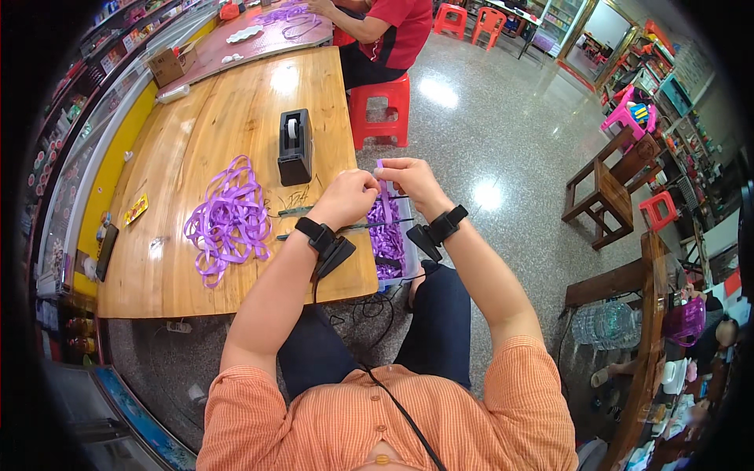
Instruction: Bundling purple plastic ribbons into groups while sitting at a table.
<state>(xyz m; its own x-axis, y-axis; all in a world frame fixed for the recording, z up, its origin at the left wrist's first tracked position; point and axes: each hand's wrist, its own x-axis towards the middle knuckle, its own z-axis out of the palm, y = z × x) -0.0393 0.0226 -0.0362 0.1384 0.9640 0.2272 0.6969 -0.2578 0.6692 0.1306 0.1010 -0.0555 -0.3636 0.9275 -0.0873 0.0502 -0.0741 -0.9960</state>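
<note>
Held between my hands is a narrow purple ribbon (pixel 385 187), just beyond the table's right edge. My left hand (pixel 351 196) is closed with its fingertips pinched at the ribbon. Thumb and fingers of my right hand (pixel 414 182) pinch the same ribbon near its upper end. Below them, a clear plastic bin (pixel 411 263) stands beside the table, filled with crumpled purple ribbon (pixel 386 242). On the table to the left lies a loose tangled pile of purple ribbon (pixel 229 220). Each wrist wears a black strap with a dark device.
A black tape dispenser (pixel 295 153) stands on the wooden table (pixel 169 259), near thin dark strips (pixel 294 211). A small yellow packet (pixel 136 209) lies left. Ahead, a person in red (pixel 385 31) sits by a red stool (pixel 380 110). A wooden chair (pixel 609 192) is at the right.
</note>
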